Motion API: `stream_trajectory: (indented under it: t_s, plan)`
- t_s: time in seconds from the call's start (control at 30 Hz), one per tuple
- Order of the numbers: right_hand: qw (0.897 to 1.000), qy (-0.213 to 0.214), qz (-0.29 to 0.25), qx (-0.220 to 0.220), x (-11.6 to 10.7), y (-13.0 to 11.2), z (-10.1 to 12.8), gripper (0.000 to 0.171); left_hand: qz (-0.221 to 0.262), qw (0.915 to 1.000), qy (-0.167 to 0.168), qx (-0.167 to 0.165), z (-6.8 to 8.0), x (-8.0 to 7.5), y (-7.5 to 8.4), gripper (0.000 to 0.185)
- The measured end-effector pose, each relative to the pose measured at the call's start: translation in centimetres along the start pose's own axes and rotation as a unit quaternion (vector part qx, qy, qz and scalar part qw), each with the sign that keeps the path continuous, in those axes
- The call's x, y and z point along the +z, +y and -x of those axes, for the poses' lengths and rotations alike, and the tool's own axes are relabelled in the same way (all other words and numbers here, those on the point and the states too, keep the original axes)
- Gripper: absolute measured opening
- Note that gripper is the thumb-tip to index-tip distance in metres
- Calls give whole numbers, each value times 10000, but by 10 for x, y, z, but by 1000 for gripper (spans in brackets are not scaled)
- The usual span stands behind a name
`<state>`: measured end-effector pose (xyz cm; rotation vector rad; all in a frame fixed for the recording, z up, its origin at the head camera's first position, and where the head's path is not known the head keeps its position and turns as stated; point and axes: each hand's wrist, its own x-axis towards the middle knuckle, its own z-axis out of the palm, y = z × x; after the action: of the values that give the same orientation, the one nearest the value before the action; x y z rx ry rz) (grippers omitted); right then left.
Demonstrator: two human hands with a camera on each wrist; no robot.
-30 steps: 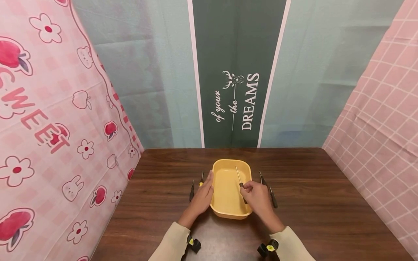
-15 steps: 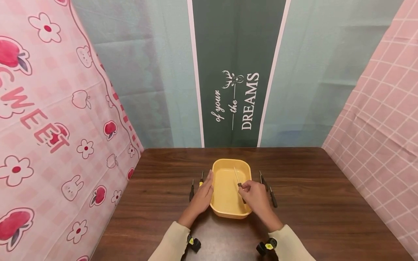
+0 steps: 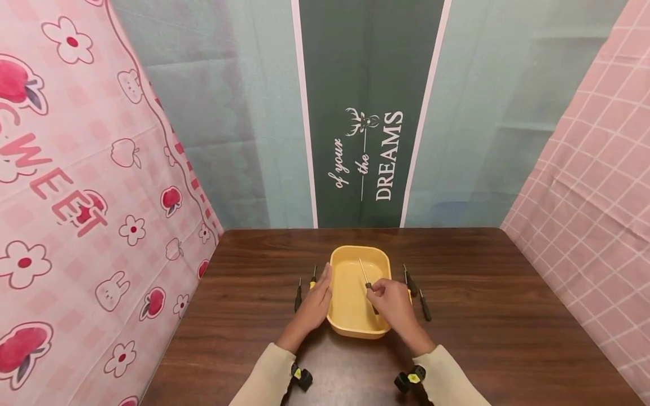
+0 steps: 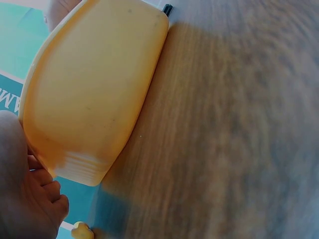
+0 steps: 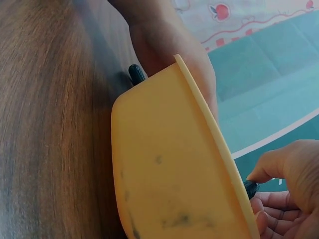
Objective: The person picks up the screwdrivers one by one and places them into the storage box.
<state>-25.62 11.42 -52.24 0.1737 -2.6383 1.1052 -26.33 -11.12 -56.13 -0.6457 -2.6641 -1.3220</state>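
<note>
Bright, even light; head view bends at edges (wrist views blurred close up).

**Screwdriver held over the yellow tray**

A slim screwdriver (image 3: 367,280) with a dark handle and thin metal shaft is pinched in the right hand (image 3: 390,301) above the yellow tray (image 3: 350,326), shaft angled up and away. The tray, rectangular with rounded corners, sits on the table (image 3: 497,316); the left hand (image 3: 315,304) rests flat against its left wall.

Right hand (image 3: 390,298) pinching screwdriver (image 3: 368,283) over yellow tray (image 3: 355,330).
</note>
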Motion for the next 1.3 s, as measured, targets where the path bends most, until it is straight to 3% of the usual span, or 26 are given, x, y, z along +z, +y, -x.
stream_trajectory:
  t_s: [0.43,0.8,1.3]
  plan:
    - [9999,-74,-138,39,6,1,0,10,-17,10000,22,-12,1,1,2,53]
    - [9995,-141,239,-169,12,-6,3,10,-40,10000,52,-27,1,2,0,53]
    - [9991,-231,154,-335,21,-7,2,8,-15,10000,-34,-73,2,1,1,54]
